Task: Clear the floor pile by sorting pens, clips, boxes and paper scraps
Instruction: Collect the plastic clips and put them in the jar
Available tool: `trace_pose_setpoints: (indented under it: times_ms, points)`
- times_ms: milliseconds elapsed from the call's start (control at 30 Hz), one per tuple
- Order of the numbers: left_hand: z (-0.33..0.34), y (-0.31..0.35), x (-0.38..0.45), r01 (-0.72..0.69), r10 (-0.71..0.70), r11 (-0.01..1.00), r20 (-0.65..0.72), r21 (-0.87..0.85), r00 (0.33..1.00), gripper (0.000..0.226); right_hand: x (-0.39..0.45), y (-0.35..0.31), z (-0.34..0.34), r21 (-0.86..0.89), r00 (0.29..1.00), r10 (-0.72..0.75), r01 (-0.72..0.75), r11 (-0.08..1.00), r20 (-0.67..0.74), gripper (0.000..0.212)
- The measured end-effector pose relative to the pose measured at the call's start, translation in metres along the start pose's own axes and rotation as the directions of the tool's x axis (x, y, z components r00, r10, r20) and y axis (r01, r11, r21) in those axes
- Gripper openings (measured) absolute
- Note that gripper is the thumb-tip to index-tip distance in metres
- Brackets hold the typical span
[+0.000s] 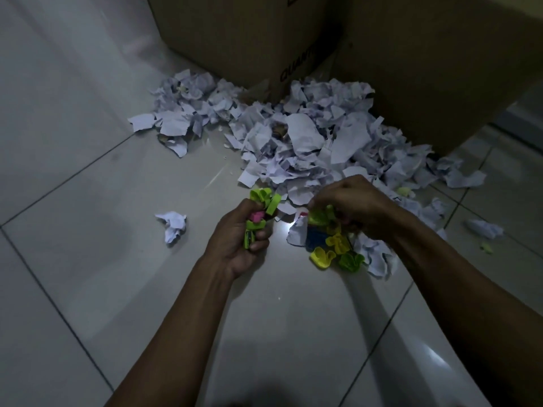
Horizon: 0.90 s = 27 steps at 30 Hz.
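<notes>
Left hand (242, 236) curled tight around a bunch of clips (261, 214), lime green plus one pink; the green ones stick up and away past the knuckles. Right hand (349, 201) fingers bent down, pinching into loose clips (335, 245), yellow and green, lying on the floor (117, 201) at the near edge of the torn white paper scraps (293, 136). Cardboard boxes (411, 54) behind the pile.
</notes>
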<state>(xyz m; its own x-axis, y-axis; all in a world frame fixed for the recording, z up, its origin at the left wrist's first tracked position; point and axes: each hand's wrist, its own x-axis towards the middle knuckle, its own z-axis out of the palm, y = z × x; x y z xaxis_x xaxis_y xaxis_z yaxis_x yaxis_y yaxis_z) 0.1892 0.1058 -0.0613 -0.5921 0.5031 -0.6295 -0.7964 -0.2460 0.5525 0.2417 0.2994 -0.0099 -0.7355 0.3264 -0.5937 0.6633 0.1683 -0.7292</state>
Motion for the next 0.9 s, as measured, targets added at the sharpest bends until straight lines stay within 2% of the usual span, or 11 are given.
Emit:
trace_pose_setpoints:
  times_ms: [67,167,333,400,433,467,533,567,667,733,900]
  points:
    - [-0.002,0.001,0.0,-0.007,0.007,1.0,0.0,0.0,1.0,0.005,-0.003,0.005,-0.006,0.287,0.992,0.097,-0.115,0.951,0.075,0.041]
    - [-0.002,0.0,0.0,0.001,-0.001,1.0,-0.002,-0.013,1.0,0.005,-0.011,0.012,-0.007,0.61,0.974,0.119,-0.215,0.763,0.195,0.024]
    - [-0.001,0.0,-0.001,0.004,-0.004,1.0,-0.012,-0.007,1.0,0.008,-0.015,0.01,-0.002,0.684,0.972,0.221,-0.216,0.697,0.082,0.012]
    - [-0.002,0.0,0.0,0.0,-0.001,1.0,-0.014,-0.004,1.0,0.008,-0.014,0.009,0.0,0.488,0.987,0.135,-0.076,0.869,-0.087,0.009]
    - [-0.002,0.0,0.0,-0.001,0.001,1.0,-0.015,-0.001,1.0,0.008,-0.012,0.01,0.0,0.251,0.985,0.033,0.011,0.968,-0.17,0.009]
    - [-0.003,0.001,0.0,-0.003,0.003,1.0,-0.016,0.003,1.0,0.007,-0.009,0.01,0.001,-0.038,0.973,-0.104,0.098,0.994,-0.207,0.012]
    - [-0.003,0.001,0.0,-0.006,0.007,1.0,-0.019,0.01,1.0,0.006,-0.004,0.008,0.008,-0.539,0.943,-0.307,0.193,0.82,-0.129,0.025]
    - [-0.002,0.001,-0.001,-0.006,0.007,1.0,-0.018,0.012,1.0,0.006,-0.002,0.008,0.013,-0.679,0.932,-0.352,0.204,0.705,-0.085,0.033]
    - [0.0,0.0,-0.001,0.001,0.0,1.0,-0.015,0.01,1.0,0.006,-0.001,0.007,0.022,-0.847,0.888,-0.458,0.205,0.49,-0.05,0.031]
    - [0.0,0.001,-0.002,0.001,-0.001,1.0,-0.023,0.011,1.0,0.004,0.001,0.01,0.026,-0.893,0.869,-0.493,0.183,0.412,-0.049,0.026]
    - [-0.003,0.003,-0.004,-0.014,0.015,1.0,-0.061,0.017,0.998,0.003,0.01,0.014,0.032,-0.895,0.876,-0.482,0.203,0.398,-0.015,0.012]
